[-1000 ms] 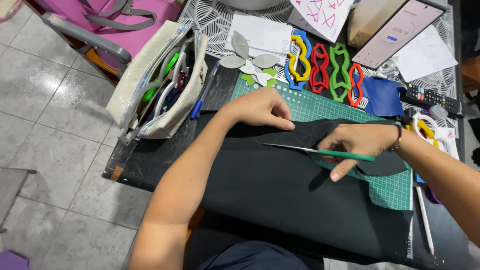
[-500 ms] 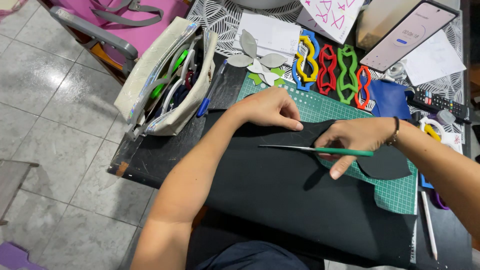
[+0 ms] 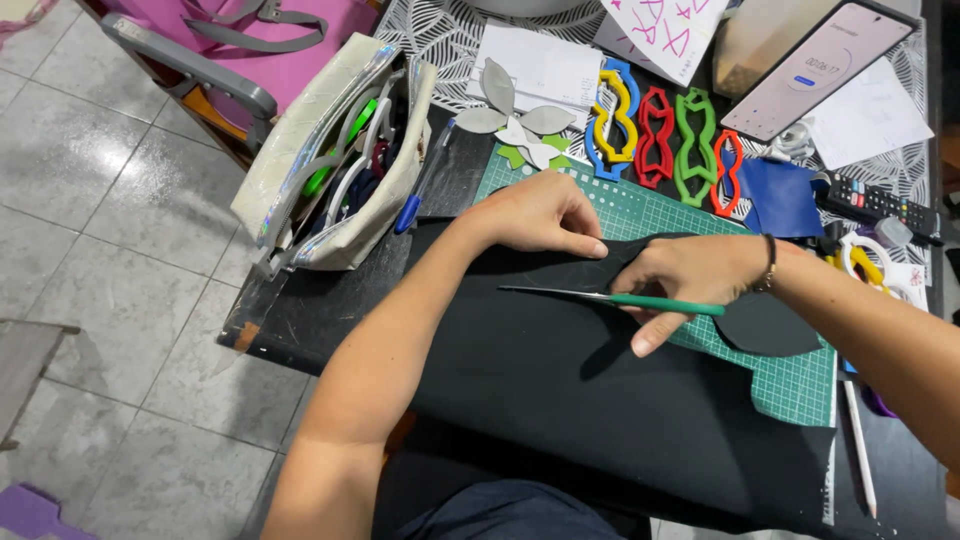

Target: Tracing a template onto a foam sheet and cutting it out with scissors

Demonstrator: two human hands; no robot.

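open pencil case (image 3: 330, 170) | phone (image 3: 815, 68) | coloured cutouts (image 3: 660, 135) | remote (image 3: 875, 205) | white pen (image 3: 858, 445)

One head cam, worn by the person, looks steeply down & fwd over both forearms at the surface (image 3: 300, 320). Close range; tiled floor (image 3: 110, 200) fills the pic's left. No 2nd view, so no overlap.

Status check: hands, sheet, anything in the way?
Left hand flat on black sheet. Right hand grips green-handled tool. Cutting mat underneath, path unobstructed.
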